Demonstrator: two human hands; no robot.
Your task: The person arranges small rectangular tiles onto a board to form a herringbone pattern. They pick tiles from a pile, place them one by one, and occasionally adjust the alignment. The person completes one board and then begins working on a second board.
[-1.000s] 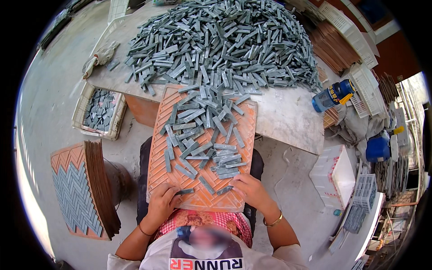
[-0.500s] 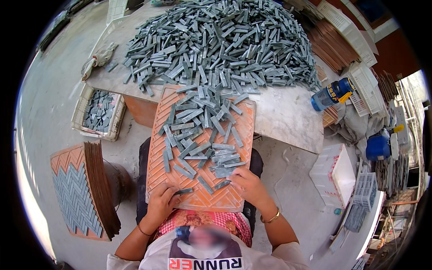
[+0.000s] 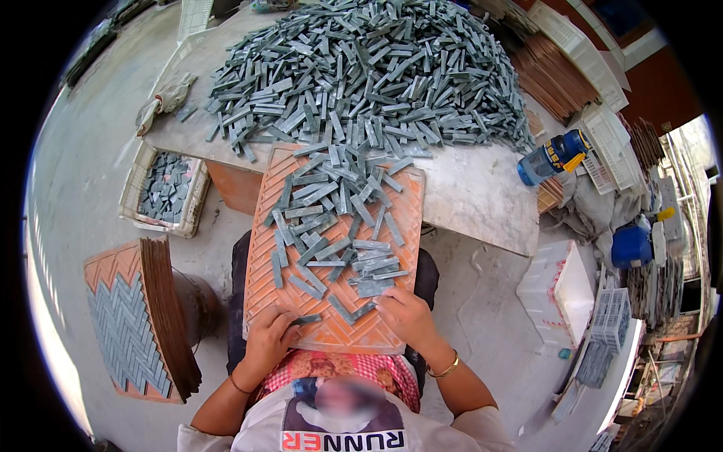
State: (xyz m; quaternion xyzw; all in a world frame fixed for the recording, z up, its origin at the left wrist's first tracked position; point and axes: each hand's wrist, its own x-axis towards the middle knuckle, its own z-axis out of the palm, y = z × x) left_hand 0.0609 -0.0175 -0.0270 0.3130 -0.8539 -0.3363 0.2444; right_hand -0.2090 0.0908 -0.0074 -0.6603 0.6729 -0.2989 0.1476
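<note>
An orange template board (image 3: 263, 305) with slanted herringbone grooves lies across my lap, loose grey-green stone strips (image 3: 324, 188) heaped over its upper and middle part. At its lower left, my left hand (image 3: 269, 333) is closed, pinching one dark strip (image 3: 307, 320) between thumb and fingers. My right hand (image 3: 408, 316) is closed at the lower right, its fingertips on the end of a short strip (image 3: 364, 310). That strip meets a slanted strip (image 3: 341, 309) at an angle in the grooves. Just above my right fingers, several strips (image 3: 376, 267) lie roughly side by side.
A large mound of strips (image 3: 369, 68) covers the table (image 3: 482, 181) ahead. A blue bottle (image 3: 542, 162) stands at its right. Left, a white crate (image 3: 132, 200) holds stone pieces, near a stack of boards (image 3: 113, 264) topped with herringbone strips. A white box (image 3: 553, 290) sits right.
My right hand has moved slightly left, sliding the short strip against the slanted one. My left hand stays almost in place with its strip.
</note>
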